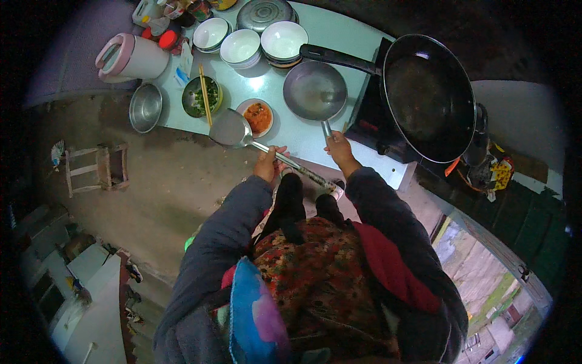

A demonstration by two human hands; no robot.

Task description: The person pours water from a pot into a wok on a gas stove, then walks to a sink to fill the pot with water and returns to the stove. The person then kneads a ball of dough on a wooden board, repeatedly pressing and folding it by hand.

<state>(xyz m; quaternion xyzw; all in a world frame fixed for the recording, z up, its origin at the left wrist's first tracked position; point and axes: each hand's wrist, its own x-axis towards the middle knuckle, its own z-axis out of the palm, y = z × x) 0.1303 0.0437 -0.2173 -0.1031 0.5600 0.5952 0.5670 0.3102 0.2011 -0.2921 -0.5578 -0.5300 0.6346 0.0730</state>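
My left hand grips the handle of a metal wok spatula, whose wide blade is by the table edge. The handle of a round metal ladle is in my right hand, its large bowl over the white table. Between the two tools' heads, a small white dish holds orange-red food. Left of it stands a bowl of chopped greens, with wooden chopsticks laid across it. A large black wok sits on the stove at right.
Stacked white bowls and a lidded metal pot line the back. A metal basin overhangs the table's left edge, near a pink-and-white container and red-lidded jars. The wok's long handle reaches over the table. A wooden stool stands at left.
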